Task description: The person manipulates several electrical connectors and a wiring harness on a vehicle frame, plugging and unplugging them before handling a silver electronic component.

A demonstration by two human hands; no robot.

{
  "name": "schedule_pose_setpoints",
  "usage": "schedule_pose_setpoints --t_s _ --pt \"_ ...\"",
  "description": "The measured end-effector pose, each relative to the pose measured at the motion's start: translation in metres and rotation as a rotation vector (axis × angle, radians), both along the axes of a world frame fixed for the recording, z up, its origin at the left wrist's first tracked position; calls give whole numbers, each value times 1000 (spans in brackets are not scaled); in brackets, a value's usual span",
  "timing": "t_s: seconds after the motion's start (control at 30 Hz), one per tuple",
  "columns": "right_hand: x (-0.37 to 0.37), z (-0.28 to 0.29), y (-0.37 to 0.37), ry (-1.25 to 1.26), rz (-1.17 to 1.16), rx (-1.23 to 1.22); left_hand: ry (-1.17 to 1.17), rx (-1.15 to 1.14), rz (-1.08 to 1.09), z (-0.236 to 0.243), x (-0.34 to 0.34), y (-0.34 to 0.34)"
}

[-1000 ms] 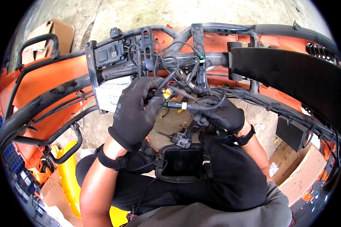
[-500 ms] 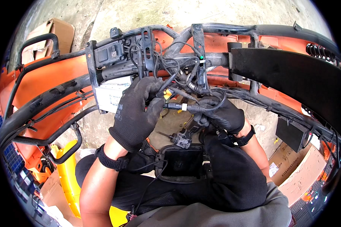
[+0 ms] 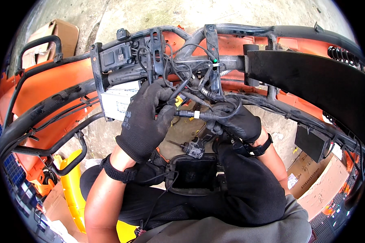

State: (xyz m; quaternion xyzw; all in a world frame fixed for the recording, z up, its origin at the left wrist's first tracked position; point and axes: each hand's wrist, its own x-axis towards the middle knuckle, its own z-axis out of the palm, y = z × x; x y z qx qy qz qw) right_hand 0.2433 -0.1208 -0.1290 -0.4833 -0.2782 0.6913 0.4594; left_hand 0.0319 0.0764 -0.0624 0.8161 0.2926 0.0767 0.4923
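Observation:
Both my hands wear black gloves and meet around a bundle of cables hanging off a black tubular frame. My left hand is closed, its thumb and fingers pinching the end of a black cable; part of that grip is hidden behind the fingers. A black cable connector with a white band runs from beside the left thumb to my right hand. The right fingers close round the cable behind this connector, where it loops upward. More wires tangle just above the hands.
A cordless drill lies below the hands, beside an open black case between my legs. A white labelled box sits by the left hand. Orange panels and a black curved plate flank the frame. Cardboard boxes stand right.
Both hands keep their holds on the cables. The left hand has shifted only very slightly; nothing has been let go.

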Motion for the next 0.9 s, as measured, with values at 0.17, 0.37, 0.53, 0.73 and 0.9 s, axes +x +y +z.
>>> schedule_pose_setpoints --t_s 0.17,0.37,0.53,0.73,0.9 --pt "-2 4 2 -82 1 -25 -1 -19 8 -3 -1 -1" --pt "-7 5 2 -107 -16 -47 -20 4 26 -1 0 -2" --pt "-8 10 1 -109 -32 -116 -43 -181 185 4 3 -7" --pt "-7 6 -2 3 -81 -98 -67 -291 272 -1 1 -1" --pt "-6 10 0 90 -88 -122 -67 -282 272 1 0 1"
